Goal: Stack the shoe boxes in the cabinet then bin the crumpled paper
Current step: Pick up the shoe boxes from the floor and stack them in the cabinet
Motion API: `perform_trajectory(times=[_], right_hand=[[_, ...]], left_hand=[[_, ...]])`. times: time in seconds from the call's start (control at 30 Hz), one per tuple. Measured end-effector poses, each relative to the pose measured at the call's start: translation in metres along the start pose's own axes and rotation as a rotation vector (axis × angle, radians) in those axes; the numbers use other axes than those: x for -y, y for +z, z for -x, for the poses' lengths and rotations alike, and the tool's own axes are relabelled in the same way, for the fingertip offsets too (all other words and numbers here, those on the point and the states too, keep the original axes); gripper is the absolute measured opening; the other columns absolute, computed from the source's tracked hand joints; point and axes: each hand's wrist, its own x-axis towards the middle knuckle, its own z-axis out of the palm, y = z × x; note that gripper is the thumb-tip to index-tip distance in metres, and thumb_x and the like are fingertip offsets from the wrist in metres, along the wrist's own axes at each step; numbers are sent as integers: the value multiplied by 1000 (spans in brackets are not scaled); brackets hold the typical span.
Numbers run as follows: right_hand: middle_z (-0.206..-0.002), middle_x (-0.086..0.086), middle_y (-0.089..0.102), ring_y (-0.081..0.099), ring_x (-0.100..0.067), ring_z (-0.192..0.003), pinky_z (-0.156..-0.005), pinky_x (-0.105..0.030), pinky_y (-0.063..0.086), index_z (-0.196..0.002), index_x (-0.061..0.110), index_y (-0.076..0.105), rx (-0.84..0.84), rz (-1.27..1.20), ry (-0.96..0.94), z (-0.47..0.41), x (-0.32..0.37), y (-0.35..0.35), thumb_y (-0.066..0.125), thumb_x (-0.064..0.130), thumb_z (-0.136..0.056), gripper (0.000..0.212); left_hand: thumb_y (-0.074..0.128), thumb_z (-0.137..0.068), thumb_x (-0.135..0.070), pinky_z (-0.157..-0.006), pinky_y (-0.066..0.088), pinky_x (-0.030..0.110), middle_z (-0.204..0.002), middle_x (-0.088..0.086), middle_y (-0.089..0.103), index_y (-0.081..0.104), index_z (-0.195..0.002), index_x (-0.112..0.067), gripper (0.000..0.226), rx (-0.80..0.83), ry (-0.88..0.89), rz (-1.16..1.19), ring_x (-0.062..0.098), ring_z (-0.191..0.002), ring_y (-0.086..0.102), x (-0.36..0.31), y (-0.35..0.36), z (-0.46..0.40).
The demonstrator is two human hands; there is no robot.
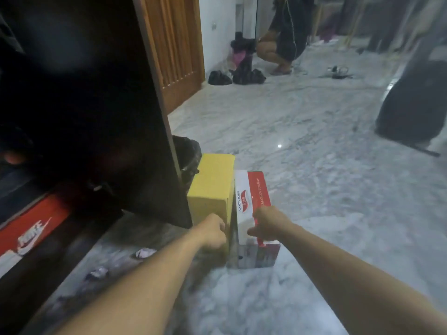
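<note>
Left hand [214, 234] clenched on near end of plain yellow cardboard shoe box [212, 184]; right hand [267, 224] grasping white-and-red printed shoe box [251, 197], touching yellow box's right side.

A grey-veined white marble floor [302, 131] extends to a ribbed brown wooden door [176, 44], beside which a crouching person in dark clothes [285, 37] faces black bags [220, 78]; a large dark suitcase [416, 100] stands apart, right.

Dim room: glossy grey-white marble floor [302, 131], wooden panelled door [176, 49], white wall [215, 25] behind.
</note>
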Motion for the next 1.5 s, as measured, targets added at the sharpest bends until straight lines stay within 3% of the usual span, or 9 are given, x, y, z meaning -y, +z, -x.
perform_trajectory(times=[0.2, 0.47, 0.7, 0.83, 1.0, 1.07, 1.27, 1.4, 1.5], right_hand=[[-134, -6, 35, 41, -38, -121, -91, -60, 47, -136, 21, 30, -57, -165, 222, -9, -14, 76, 67, 78, -55, 106], [-124, 3, 29, 37, -33, -110, -76, -41, 41, -111, 25, 32, -206, -359, 305, 10, -65, 85, 65, 47, -58, 67], [-145, -3, 26, 30, -37, -133, -108, -45, 34, -143, 17, 28, -89, -337, 270, 40, -171, 60, 54, 33, -58, 90], [-129, 3, 46, 55, -24, -107, -55, -29, 51, -131, 25, 46, 153, -551, 244, 60, -205, 27, 53, 10, -58, 75], [-107, 3, 73, 67, -16, -93, -59, -23, 51, -118, 35, 68, 86, -684, 288, 62, -237, 18, 43, 13, -50, 76], [-117, -2, 68, 65, -18, -98, -66, -23, 52, -131, 27, 60, -53, -777, 351, 56, -245, 32, 46, 12, -51, 83], [-143, -10, 47, 54, -30, -121, -82, -42, 55, -155, 32, 13, -318, -791, 421, 54, -245, 71, 62, 13, -87, 86], [-127, 4, 50, 60, -27, -96, -51, -32, 53, -148, 38, 23, -253, -750, 413, 64, -234, 90, 68, 41, -85, 77], [-142, 9, 47, 52, -22, -119, -86, -29, 49, -148, 31, 30, -290, -751, 373, 71, -231, 96, 80, 54, -69, 97]], left_hand=[[49, -87, -1, -85, 39, 20, -134, 8, 55, 52, -133, -12, 47, 42, -10, 54, 23, -121, 53, 15, 39, -23], [57, -85, -8, -101, 41, 30, -143, 10, 47, 46, -140, -15, 56, 78, -9, 154, 29, -128, 48, 11, 74, -40], [55, -84, 2, -76, 42, 23, -143, 7, 44, 30, -147, -15, 70, -6, 92, 260, 30, -115, 57, -7, 95, -53], [68, -76, -2, -88, 41, 20, -115, -10, 52, 37, -128, -34, 68, -55, 186, 375, 8, -110, 50, -18, 109, -57], [64, -75, 2, -72, 45, 11, -119, 6, 58, 43, -128, -12, 59, -109, 61, 462, 21, -107, 56, -19, 134, -73], [60, -76, 12, -57, 39, 2, -116, 4, 58, 45, -129, -9, 59, -139, 86, 498, 17, -99, 54, -20, 138, -75], [69, -73, 9, -78, 40, 22, -115, 5, 61, 51, -129, -10, 61, -145, 84, 544, 22, -105, 59, -13, 141, -86], [73, -75, 4, -77, 43, 21, -110, -1, 64, 52, -134, -18, 66, -126, 61, 577, 21, -105, 61, -7, 148, -88], [74, -75, 2, -76, 46, 22, -112, 1, 67, 55, -131, -18, 62, -145, 57, 596, 19, -100, 62, -10, 148, -86]])
